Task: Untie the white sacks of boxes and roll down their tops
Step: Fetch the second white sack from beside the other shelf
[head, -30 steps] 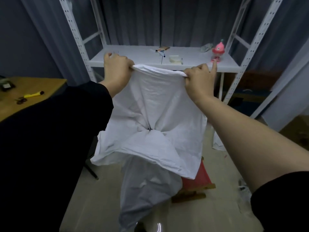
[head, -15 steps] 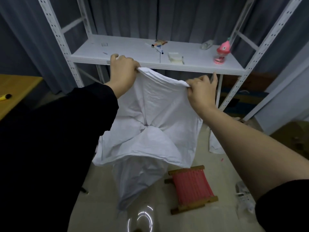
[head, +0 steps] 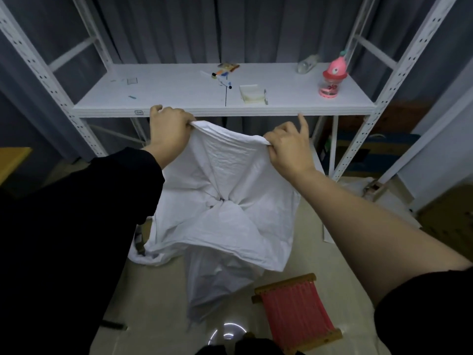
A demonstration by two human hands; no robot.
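A white sack hangs in front of me, lifted off the floor by its top edge. My left hand grips the left corner of that edge. My right hand pinches the right corner, with its forefinger pointing up. The cloth is gathered into a knot-like bunch near its middle, and its lower part droops toward the floor. No boxes show; what the sack holds is hidden.
A white metal shelf stands just behind the sack, carrying pens, a folded cloth and a pink bottle. A small red-slatted wooden stool sits on the floor at lower right. More white cloth lies right.
Both hands have come down a little with the sack's top edge, the right lower than the left. My view has tipped down and turned right, so the stool shows fully and the shelf looms larger.
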